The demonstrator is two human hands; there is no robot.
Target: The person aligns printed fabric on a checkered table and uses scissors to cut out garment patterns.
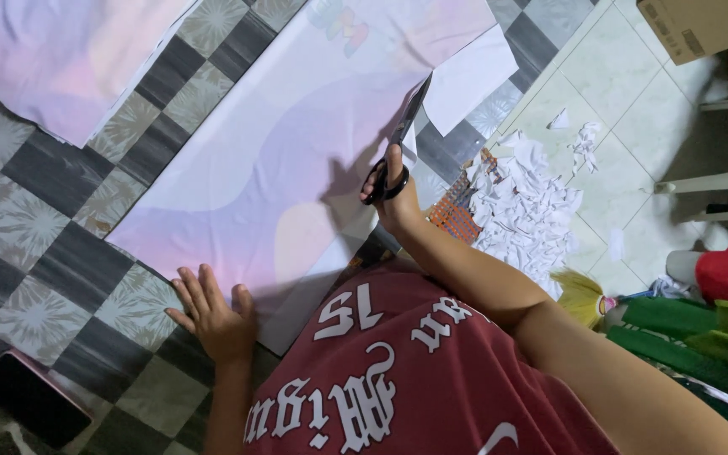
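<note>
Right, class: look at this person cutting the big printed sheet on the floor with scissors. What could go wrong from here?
1. The left hand presses only the near edge of the sheet, far from the scissors, so the sheet may shift and the cut may wander.
2. The right hand cuts at arm's length, which could make the line less steady.
3. The pile of white scraps lies close by the right arm; someone might slip on it.

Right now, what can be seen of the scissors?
The scissors have black loop handles and long dark blades, seemingly metal. The right hand grips the handles, fingers through the loops. The blades point away from the person, at the edge of the large pastel printed sheet lying on the checkered floor. Whether the blades are parted cannot be told. The left hand presses the sheet's near edge.
</note>
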